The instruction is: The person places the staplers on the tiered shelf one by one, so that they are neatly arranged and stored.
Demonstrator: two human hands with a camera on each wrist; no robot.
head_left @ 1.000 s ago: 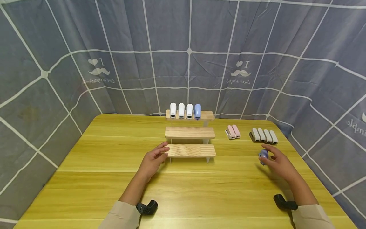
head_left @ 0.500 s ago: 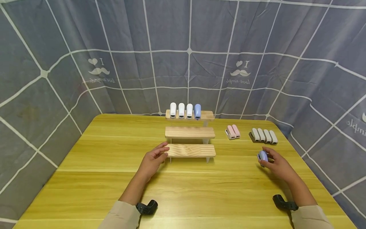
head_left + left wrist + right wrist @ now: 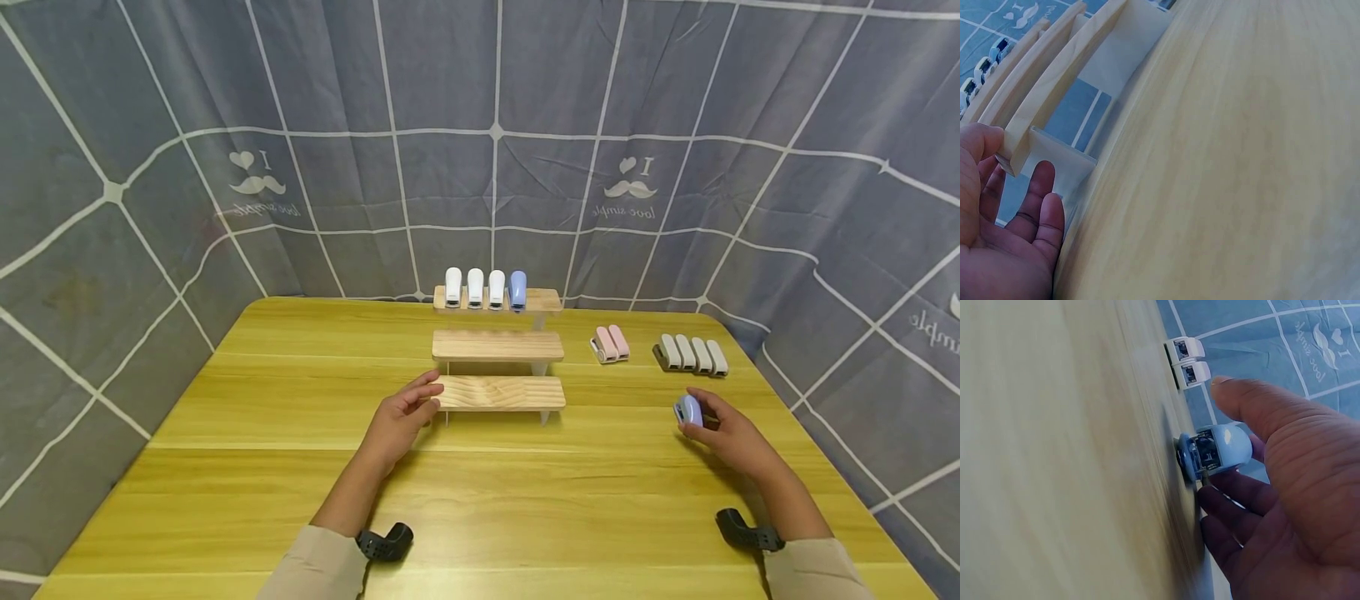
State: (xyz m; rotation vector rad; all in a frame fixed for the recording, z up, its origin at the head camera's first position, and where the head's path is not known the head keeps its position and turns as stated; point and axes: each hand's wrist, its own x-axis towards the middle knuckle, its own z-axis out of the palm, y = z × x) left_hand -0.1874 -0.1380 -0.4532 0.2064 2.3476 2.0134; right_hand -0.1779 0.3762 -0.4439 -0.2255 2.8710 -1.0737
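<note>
My right hand holds a small blue stapler at the right of the table. In the right wrist view the stapler's open metal front faces the camera, with fingers behind and below it. My left hand grips the left end of the lowest board of a three-tier wooden stand. In the left wrist view the thumb and a finger pinch that board's end, and the other fingers hang below it. On the top tier stand three white staplers and another blue stapler in a row.
Two pink staplers sit side by side right of the stand. Several grey-white staplers form a row at the table's far right, beyond my right hand. A grey checked curtain hangs behind the wooden table.
My right hand has drawn the blue stapler slightly left, and more of it shows between the fingers. My left hand has stayed on the stand.
</note>
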